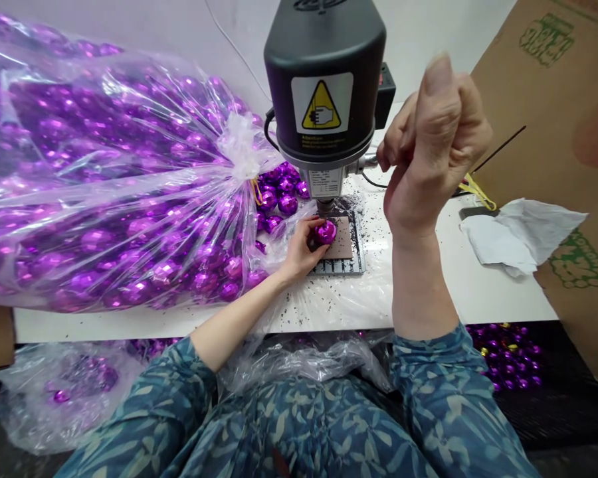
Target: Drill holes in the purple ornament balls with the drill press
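Observation:
My left hand point(303, 249) grips a shiny purple faceted ball point(325, 232) between thumb and fingers. The ball sits over a small brown board point(343, 239) on the slotted metal base point(341, 267) of a black bench drill press point(323, 66), right below its spindle. My right hand point(436, 133) is raised at the machine's right side, its fingers curled round the feed lever by the silver hub point(367, 162). Most of the lever is hidden by that hand.
A big clear bag point(129, 199) full of purple balls fills the left. Loose balls point(282, 189) lie behind my left hand. Dark shavings dot the white table point(129, 325). White paper point(508, 239) and a cardboard box point(568, 66) are at right. More balls point(513, 362) show below the table edge.

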A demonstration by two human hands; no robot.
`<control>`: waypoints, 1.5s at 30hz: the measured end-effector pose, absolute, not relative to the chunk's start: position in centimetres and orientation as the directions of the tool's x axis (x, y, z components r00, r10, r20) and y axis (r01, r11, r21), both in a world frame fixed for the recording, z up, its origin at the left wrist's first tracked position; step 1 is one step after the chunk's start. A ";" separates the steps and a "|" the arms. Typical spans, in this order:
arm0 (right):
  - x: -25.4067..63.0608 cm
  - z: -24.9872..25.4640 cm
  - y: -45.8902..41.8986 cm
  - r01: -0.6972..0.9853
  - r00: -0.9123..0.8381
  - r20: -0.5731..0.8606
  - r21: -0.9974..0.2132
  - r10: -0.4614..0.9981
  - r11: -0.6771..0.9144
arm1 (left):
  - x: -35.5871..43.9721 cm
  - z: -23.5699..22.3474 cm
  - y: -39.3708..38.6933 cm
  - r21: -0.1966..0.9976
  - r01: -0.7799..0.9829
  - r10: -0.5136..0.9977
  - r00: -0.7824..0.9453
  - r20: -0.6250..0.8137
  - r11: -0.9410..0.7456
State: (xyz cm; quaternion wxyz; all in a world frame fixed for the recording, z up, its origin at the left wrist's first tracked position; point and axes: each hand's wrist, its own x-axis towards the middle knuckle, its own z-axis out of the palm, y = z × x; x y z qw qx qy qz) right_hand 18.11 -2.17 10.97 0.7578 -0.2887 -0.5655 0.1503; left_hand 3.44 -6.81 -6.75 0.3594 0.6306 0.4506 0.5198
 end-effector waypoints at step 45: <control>18.1 4.9 -2.5 -0.045 0.469 0.875 -0.113 0.121 0.993 | 4.8 -8.7 -6.6 0.962 -0.050 0.963 -0.037 0.266 -0.268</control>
